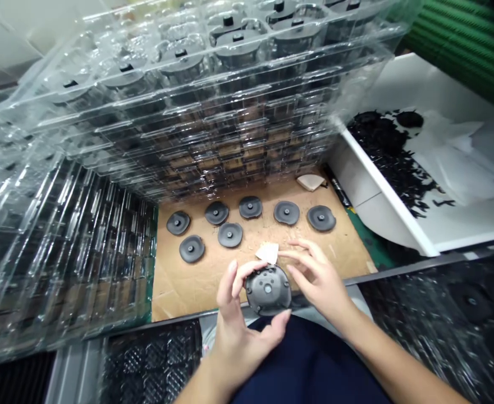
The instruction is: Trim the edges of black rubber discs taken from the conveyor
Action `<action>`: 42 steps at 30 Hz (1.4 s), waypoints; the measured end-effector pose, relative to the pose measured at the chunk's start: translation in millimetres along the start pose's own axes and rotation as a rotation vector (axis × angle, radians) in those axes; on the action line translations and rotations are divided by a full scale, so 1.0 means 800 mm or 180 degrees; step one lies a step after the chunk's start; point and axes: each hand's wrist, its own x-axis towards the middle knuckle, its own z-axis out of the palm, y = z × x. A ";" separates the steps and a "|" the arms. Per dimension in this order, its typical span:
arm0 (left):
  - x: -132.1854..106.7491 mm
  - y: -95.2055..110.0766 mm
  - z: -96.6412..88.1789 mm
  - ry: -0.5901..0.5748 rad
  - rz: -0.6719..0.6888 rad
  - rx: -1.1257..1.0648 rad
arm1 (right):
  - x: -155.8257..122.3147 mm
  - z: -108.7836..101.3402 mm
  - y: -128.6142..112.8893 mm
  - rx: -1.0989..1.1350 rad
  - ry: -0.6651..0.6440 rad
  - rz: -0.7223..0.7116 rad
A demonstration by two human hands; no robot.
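Observation:
My left hand (pixel 245 336) grips a round black plastic housing (pixel 269 289), thumb on its lower edge and fingers along its upper left. Small tabs and a light centre spot show on the housing's face. Just right of it is my right hand (pixel 320 280), fingers apart, with no object visible between them. One of its fingertips comes close to a small white paper piece (pixel 268 252) at the housing's top edge; whether they touch I cannot tell. Beyond, on the cardboard sheet (pixel 175 294), lie several dark grey discs (pixel 287 213) with small centre posts.
Tall stacks of clear plastic trays (pixel 213 112) holding dark parts rise behind and at left. At right, a white bin (pixel 461 224) contains small black pieces (pixel 392 151). A black pen (pixel 340 192) and a white wedge-shaped pad (pixel 311 182) lie near its wall.

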 end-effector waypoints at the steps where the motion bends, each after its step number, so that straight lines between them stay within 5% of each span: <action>1: -0.001 -0.003 0.002 -0.0096 0.0146 0.0170 | 0.001 -0.006 -0.002 0.0029 0.0047 0.0040; 7: -0.005 0.000 -0.003 -0.0043 0.0143 0.0155 | -0.002 -0.039 -0.044 0.0868 -0.0502 0.0269; 12: -0.009 0.005 -0.013 -0.0266 -0.0173 0.0014 | 0.007 -0.039 -0.060 0.1417 -0.1522 0.0501; 17: -0.015 0.012 -0.019 -0.0125 -0.0636 -0.0452 | 0.013 -0.035 -0.072 0.1660 -0.1797 0.0637; 25: -0.017 0.014 -0.033 -0.0954 -0.1197 -0.0678 | 0.017 -0.035 -0.081 0.2381 -0.2408 0.0910; 34: -0.016 0.010 -0.025 -0.0683 -0.0348 -0.0161 | -0.010 -0.038 -0.073 0.2249 -0.1501 0.1160; 42: -0.009 0.015 -0.022 -0.0412 0.0029 -0.0029 | -0.024 -0.050 -0.069 0.1400 -0.0853 0.0299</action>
